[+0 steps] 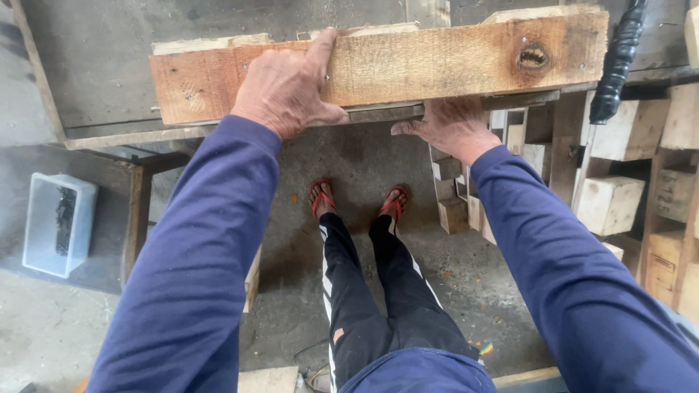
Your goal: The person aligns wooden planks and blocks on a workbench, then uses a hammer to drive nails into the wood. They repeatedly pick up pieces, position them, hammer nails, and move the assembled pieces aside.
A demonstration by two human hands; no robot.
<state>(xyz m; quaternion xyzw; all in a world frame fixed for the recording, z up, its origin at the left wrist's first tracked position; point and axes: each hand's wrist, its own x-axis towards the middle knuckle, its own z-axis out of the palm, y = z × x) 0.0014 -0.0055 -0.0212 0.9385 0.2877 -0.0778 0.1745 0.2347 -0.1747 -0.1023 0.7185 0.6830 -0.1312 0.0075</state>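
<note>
Wooden and rough, a long plank [408,62] with a dark knot near its right end is lying across the edge of a grey workbench [95,65], and the left hand [287,87] is grasping it over its near face, fingers spread and thumb hooked under the lower edge. The right hand [451,125] is pressing up beneath the plank, its fingers hidden, so I cannot tell how it is gripping. A pale plastic tub [58,222] is sitting low at left, while cut wood blocks [611,204] are piling at right beside a black turned handle [619,58].
</note>
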